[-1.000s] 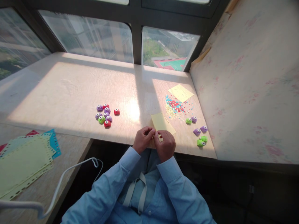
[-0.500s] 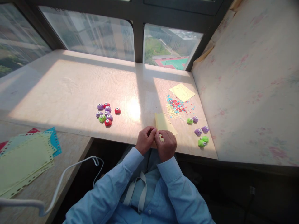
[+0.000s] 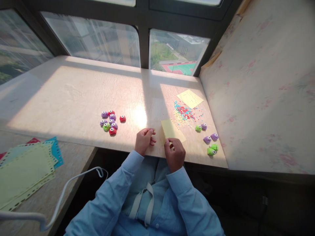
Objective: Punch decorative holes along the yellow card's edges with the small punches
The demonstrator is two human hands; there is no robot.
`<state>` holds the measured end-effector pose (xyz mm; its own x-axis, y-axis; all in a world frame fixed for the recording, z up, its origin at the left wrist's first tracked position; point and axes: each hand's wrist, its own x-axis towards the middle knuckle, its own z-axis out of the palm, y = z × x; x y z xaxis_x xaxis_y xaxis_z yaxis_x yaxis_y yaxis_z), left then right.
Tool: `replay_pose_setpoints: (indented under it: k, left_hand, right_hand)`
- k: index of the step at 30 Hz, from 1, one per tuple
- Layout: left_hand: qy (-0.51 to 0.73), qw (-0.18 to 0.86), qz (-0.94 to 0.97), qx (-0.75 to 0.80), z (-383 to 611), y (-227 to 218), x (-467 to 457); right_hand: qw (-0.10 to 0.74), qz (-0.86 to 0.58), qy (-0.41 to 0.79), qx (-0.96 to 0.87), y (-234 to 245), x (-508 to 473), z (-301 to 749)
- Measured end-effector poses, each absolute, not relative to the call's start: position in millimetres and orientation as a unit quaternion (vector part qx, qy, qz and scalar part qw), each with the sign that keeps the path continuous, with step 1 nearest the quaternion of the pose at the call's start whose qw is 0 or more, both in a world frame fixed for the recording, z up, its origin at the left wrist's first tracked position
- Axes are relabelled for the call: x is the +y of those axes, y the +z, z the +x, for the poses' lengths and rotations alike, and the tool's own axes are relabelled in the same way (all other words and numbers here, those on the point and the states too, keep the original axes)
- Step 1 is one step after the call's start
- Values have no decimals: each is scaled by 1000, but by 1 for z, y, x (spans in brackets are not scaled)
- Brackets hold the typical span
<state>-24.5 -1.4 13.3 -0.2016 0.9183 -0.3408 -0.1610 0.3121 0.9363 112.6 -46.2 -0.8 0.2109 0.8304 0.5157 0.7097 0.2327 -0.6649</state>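
My right hand (image 3: 175,154) is closed in a pinch on the near edge of a pale yellow paper strip (image 3: 171,130) lying on the sunlit counter (image 3: 73,95). My left hand (image 3: 144,140) rests just left of it at the counter's front edge. Its fingers are curled, thumb against forefinger, and I cannot make out what, if anything, is in them. A cluster of small purple, red and green punches (image 3: 109,121) sits to the left of my hands. A single red punch (image 3: 122,118) lies beside that cluster.
A heap of coloured paper bits (image 3: 184,113) and a yellow sheet (image 3: 190,98) lie at the right. Several green and purple punches (image 3: 211,144) sit near the right wall (image 3: 258,91). Punched paper sheets (image 3: 27,167) and a white cable (image 3: 73,177) lie on the lower table, left.
My hands were together, pinching at the strip's near end. My left hand has since moved left, away from my right hand, which stays on the strip.
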Motion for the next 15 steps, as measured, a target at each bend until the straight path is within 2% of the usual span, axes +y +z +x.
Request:
replay_pose_setpoints:
  k: [4,10,15]
  left_hand:
    - [495,482,326,645,-43,16,11]
    - [425,186,538,704,-77,15,26]
    - [382,128,578,709,-97,18,25]
  right_hand:
    - [476,-617,75,-622,-3,-45,110]
    - [483,-576,133,-646,0,-45,106]
    - [478,-564,123,-662,2,-41,116]
